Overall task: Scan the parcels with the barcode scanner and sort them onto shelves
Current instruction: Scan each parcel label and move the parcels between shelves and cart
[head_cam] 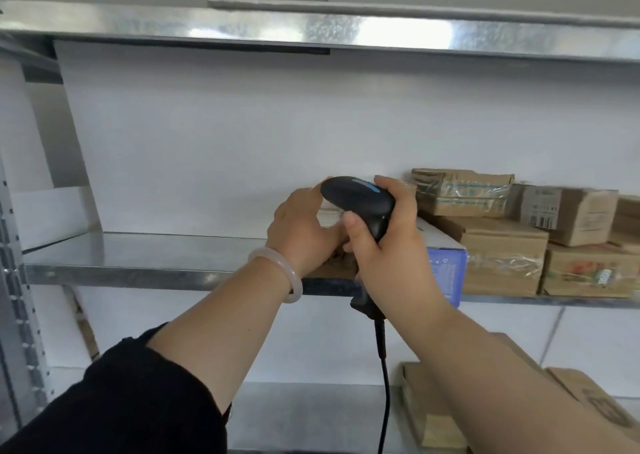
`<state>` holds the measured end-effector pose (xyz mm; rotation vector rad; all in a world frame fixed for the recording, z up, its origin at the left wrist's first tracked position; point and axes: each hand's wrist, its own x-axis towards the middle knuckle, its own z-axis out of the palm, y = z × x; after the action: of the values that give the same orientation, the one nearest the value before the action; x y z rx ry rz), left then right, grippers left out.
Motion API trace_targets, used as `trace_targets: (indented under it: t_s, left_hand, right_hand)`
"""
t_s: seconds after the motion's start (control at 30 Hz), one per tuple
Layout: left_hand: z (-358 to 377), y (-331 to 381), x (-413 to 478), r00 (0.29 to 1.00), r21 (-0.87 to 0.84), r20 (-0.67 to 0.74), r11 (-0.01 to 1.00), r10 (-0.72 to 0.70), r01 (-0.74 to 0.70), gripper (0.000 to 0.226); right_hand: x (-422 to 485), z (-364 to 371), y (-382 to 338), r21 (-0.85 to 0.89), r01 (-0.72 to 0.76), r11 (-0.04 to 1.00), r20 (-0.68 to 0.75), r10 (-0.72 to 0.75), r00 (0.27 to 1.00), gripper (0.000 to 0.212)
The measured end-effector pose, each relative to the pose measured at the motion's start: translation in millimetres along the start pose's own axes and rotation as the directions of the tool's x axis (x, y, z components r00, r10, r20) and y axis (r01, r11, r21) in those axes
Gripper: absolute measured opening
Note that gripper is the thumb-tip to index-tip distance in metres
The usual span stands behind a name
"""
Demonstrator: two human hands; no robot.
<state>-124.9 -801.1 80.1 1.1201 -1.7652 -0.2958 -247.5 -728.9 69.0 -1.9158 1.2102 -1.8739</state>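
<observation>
My right hand [388, 246] grips the handle of a black barcode scanner [360, 202], whose head points left and whose cable hangs down. My left hand [301, 228] wears a pale bracelet on its wrist and holds a small parcel [329, 216] on the middle metal shelf [138, 256], fingers curled over its far top edge. That parcel is mostly hidden behind both hands and the scanner. Just right of my hands stands a white and blue box [445, 266] at the shelf's front edge.
Several brown cardboard parcels [498, 246] are stacked on the right part of the middle shelf. More cardboard parcels [429, 408] lie on the lower shelf at the right. A metal upper shelf [311, 28] runs overhead. A perforated upright [14, 280] stands at the left.
</observation>
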Motion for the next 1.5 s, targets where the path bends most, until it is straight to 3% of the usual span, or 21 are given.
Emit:
trace_targets:
  t_s: [0.1,0.23,0.63,0.8,0.93,1.13,1.33,1.5]
  left_hand:
    - [7.5,4.0,11.7,0.999,0.067,0.049,0.997,0.020,-0.024,0.055]
    - [15.8,11.8,29.9,0.993,0.159,0.115,0.987,-0.030,0.012,0.071]
    - [59.0,11.1,80.7,0.977,0.276,0.160,0.956,-0.144,0.096,0.076]
    - [63.8,6.5,91.7,0.983,0.310,0.148,0.949,-0.108,0.057,0.060]
    - [58.0,-0.4,86.3,0.995,0.320,0.090,0.947,-0.046,0.015,0.051]
    - [31.2,-6.0,64.2,0.995,0.196,-0.076,0.979,0.062,-0.046,0.051]
    - [-0.2,-16.0,27.7,0.961,0.011,-0.248,0.993,0.121,-0.122,0.051]
    - [-21.4,-38.8,2.6,0.912,-0.002,-0.391,0.990,0.127,-0.138,0.042]
  right_hand:
    - [19.2,-17.7,-8.7,-0.035,0.012,0.999,-0.039,-0.013,0.999,0.049]
    - [49.1,-41.5,-13.0,-0.054,-0.079,0.995,-0.034,0.077,0.996,0.048]
    - [75.2,-59.4,10.3,-0.021,-0.178,0.984,-0.026,0.177,0.984,0.047]
    - [81.2,-63.0,18.8,0.014,-0.202,0.979,-0.016,0.202,0.979,0.047]
    - [82.4,-64.2,21.8,0.027,-0.215,0.976,-0.014,0.215,0.976,0.046]
    - [85.5,-53.9,15.3,0.035,-0.186,0.982,-0.027,0.187,0.982,0.044]
    - [80.7,-30.1,0.9,0.009,-0.057,0.998,-0.023,0.057,0.998,0.046]
    - [69.6,-3.3,-8.9,0.052,-0.012,0.999,-0.016,0.013,1.000,0.046]
